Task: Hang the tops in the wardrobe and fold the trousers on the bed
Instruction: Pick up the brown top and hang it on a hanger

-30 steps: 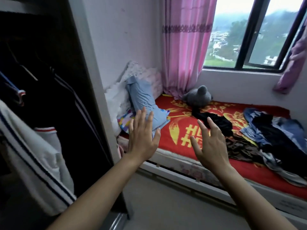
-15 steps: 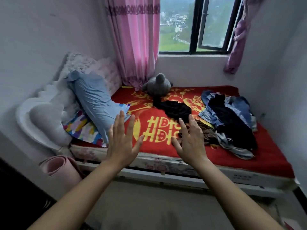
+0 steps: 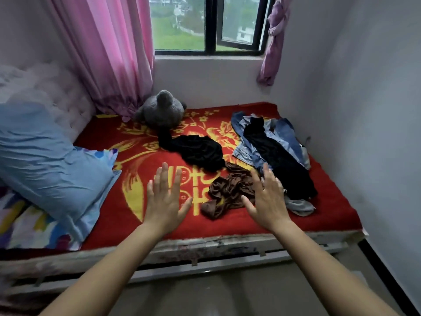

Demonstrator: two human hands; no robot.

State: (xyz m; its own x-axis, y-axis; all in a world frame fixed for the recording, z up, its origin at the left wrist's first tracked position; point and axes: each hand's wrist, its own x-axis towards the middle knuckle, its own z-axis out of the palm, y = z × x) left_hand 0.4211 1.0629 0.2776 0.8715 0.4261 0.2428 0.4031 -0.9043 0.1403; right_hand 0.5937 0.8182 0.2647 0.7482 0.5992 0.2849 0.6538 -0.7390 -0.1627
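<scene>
— On the bed [image 3: 331,216], which clothes lay closest to the hands?

— A crumpled brown garment [image 3: 229,192], near the front edge of the red and yellow blanket. It sat between the two hands, with the right hand [image 3: 267,199] over its right side. I could not tell whether that hand touched the cloth.

— Were the hands holding anything?

— No. The left hand [image 3: 165,201] was held flat over bare blanket, fingers straight and slightly apart, gripping nothing. The right hand was the same, fingers spread and straight, palm down.

— What about the other clothes?

— A bunched black garment [image 3: 198,151] lay just beyond the brown one, touching its far end. To the right was a heap of blue denim [image 3: 289,135] with a long black piece [image 3: 278,160] draped along it from far to near. A bit of grey cloth [image 3: 300,206] stuck out at the near end of that heap. Nothing there was folded.

— And further out?

— A grey plush toy [image 3: 161,108] sat at the far side of the bed, beside the hem of a pink curtain [image 3: 109,53]. A big blue pillow [image 3: 45,160] leaned at the left, over a multicoloured sheet [image 3: 29,224]. Behind the bed was a dark-framed window [image 3: 211,23], with a knotted purple curtain [image 3: 273,42] hanging at its right.
</scene>
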